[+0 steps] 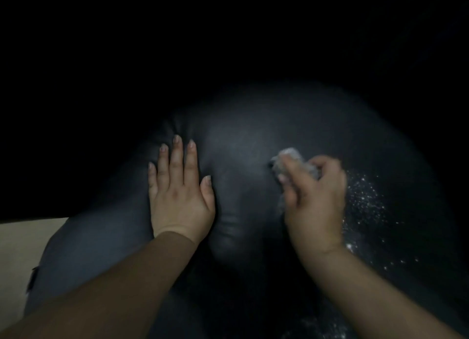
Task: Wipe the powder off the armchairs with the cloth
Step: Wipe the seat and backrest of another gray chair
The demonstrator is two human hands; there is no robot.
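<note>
Left hand (179,191) fingers (175,158) spread flat on the dark padded armchair (243,141); right hand (314,201) fingers (327,165) pinch a crumpled pale cloth (291,162), white powder (365,201) just beyond them.

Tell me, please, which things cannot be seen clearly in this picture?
- Dark upholstered armchair: head view; its upper part is lost in darkness.
- Crumpled pale cloth: mostly hidden inside the right hand, and blurred.
- White powder specks: their extent under the right hand cannot be told.
- Left hand lies flat, fully visible.

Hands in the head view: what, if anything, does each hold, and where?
Right hand grips the bunched cloth in its fingers. Left hand holds nothing.
</note>
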